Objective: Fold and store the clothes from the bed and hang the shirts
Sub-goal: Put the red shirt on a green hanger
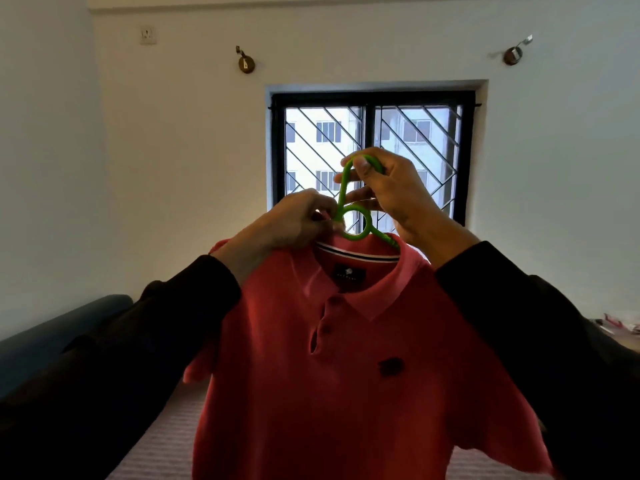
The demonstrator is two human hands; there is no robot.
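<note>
- Centrally, a red polo shirt [346,358] hangs on a green plastic hanger [353,223], held up in front of the barred window [372,161]; its front faces the camera, collar open, two buttons and a dark chest emblem visible
- Right hand [388,192]: fingers and thumb curled round the hanger's hook at the top, gripping it and bearing the shirt
- Left hand [294,220]: fingertips pinched together at the base of the hook, beside the hanger's ring, just above the collar on the shirt's left shoulder; whether they nip the hanger alone or the fabric too cannot be told
- Both forearms in dark sleeves [519,306] reach up from the lower corners
- Bed [166,441] with a striped cover lies below, behind the shirt; a dark headboard [52,334] runs along the left
- White wall [173,150] carries a socket [148,35] and two round brackets [246,62], one to each side above the window
</note>
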